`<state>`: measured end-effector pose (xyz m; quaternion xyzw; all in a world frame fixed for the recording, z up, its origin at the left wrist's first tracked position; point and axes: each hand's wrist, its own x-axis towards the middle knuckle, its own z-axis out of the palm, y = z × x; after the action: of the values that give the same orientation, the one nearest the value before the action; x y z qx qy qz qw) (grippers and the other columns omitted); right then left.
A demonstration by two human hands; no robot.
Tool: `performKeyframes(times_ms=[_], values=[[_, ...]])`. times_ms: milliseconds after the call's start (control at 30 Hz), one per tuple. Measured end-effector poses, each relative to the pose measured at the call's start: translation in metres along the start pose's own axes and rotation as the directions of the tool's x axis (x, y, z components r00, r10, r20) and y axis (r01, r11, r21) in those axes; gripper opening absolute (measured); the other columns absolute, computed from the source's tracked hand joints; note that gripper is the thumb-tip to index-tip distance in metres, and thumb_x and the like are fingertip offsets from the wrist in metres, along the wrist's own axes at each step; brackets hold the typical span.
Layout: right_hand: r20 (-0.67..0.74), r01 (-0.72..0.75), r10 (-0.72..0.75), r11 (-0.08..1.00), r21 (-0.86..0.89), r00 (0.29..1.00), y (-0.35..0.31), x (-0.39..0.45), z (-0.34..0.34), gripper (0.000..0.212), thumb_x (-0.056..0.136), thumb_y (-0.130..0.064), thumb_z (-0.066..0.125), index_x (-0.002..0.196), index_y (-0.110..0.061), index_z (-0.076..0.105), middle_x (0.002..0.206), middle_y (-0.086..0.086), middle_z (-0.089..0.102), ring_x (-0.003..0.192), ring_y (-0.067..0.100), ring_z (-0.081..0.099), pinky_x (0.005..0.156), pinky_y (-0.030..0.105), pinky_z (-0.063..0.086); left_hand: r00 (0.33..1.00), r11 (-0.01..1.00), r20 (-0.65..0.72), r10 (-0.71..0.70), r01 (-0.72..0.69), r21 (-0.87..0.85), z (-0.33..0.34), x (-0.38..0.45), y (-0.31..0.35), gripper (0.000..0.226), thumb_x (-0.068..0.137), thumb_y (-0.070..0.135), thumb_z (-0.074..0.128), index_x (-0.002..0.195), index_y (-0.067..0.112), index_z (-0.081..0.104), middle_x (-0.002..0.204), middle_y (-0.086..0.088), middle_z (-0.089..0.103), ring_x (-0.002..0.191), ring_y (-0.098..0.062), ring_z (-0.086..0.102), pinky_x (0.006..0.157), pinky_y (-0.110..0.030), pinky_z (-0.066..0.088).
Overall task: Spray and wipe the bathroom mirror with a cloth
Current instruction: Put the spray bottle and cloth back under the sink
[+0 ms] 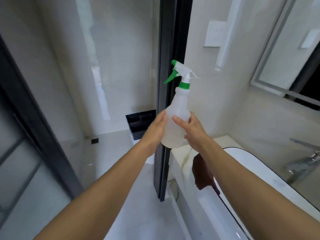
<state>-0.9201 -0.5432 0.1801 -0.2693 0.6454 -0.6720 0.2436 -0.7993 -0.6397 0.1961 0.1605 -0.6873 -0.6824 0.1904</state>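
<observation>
Mirror (285, 54) hangs at upper right, above the bench (183, 158). Brown cloth (203, 174) lies on the bench beneath my right forearm. Spray bottle (175, 122) upright, gripped in both my left hand (155, 130) and right hand (192, 130), fingers (178, 121) wrapped round its body.

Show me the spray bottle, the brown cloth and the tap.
spray bottle (175, 122): head view, on its translucent body.
brown cloth (203, 175): head view, mid-fabric.
tap (310, 159): head view, on its chrome body.

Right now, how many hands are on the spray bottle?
2. The left hand grips the spray bottle on its left side; the right hand wraps its right side.
</observation>
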Motion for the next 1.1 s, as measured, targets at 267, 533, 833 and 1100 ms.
performKeyframes(times_ms=[267,533,833,1100], values=[[0.093,-0.18,0.17,0.978,0.109,0.981,0.109,-0.036,0.089,0.076,0.065,-0.051,0.085,0.13,-0.027,0.055,0.121,0.0,0.07,0.108,0.022,0.069,0.088,0.046,0.058,0.962,0.98,-0.189,-0.199,0.199,-0.016,-0.066,-0.062,-0.086,0.032,0.108,0.034,0.031,0.135,0.038,0.048,0.12,0.011,0.061,0.101,-0.002,0.059,0.077,-0.027,0.05],[0.074,-0.421,0.416,0.905,0.065,0.906,0.296,-0.073,0.108,0.086,0.055,-0.061,0.085,0.129,-0.029,0.056,0.12,-0.001,0.07,0.109,0.025,0.068,0.092,0.053,0.055,0.846,0.875,-0.243,-0.475,0.483,-0.03,-0.078,-0.095,-0.262,0.039,0.108,0.025,0.03,0.145,0.029,0.043,0.132,0.0,0.057,0.11,-0.02,0.056,0.082,-0.032,0.049],[0.123,-0.508,0.497,0.858,0.076,0.859,0.508,-0.074,0.076,0.085,0.063,-0.065,0.081,0.135,-0.033,0.049,0.126,-0.001,0.068,0.117,0.027,0.063,0.099,0.056,0.049,0.798,0.816,-0.213,-0.564,0.577,0.002,-0.063,-0.079,-0.472,0.039,0.107,0.024,0.035,0.144,0.026,0.046,0.123,-0.002,0.058,0.094,-0.017,0.058,0.075,-0.03,0.049],[0.155,-0.547,0.524,0.809,0.216,0.837,0.634,-0.085,0.056,0.05,0.09,-0.038,0.064,0.135,-0.019,0.054,0.128,0.008,0.067,0.12,0.03,0.061,0.096,0.047,0.052,0.85,0.814,-0.199,-0.487,0.525,0.249,-0.06,-0.061,-0.607,0.043,0.104,0.033,0.04,0.145,0.019,0.046,0.14,-0.008,0.055,0.121,-0.029,0.056,0.096,-0.037,0.048]])
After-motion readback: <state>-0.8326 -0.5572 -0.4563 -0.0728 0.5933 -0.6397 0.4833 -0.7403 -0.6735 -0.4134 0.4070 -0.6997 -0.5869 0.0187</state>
